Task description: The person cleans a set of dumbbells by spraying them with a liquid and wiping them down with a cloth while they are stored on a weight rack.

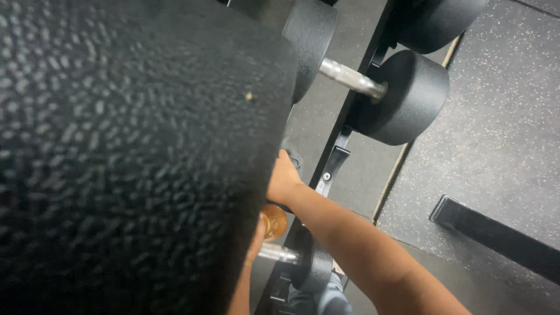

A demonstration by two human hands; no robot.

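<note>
Keep your right hand [284, 181] square under the large dumbbell [134, 157]; finger spread hidden, left hand [255, 239] likewise.

Big dumbbell head [134, 157] nearest, filling the left. Behind its right edge, right hand [283, 181]; just below, left hand [256, 239] beside a bottle [274, 221]. Rack [338, 146] running up the middle (dumbbell [402, 96] on it above, smaller dumbbell [309, 262] below). Floor [501, 128] right.
</note>
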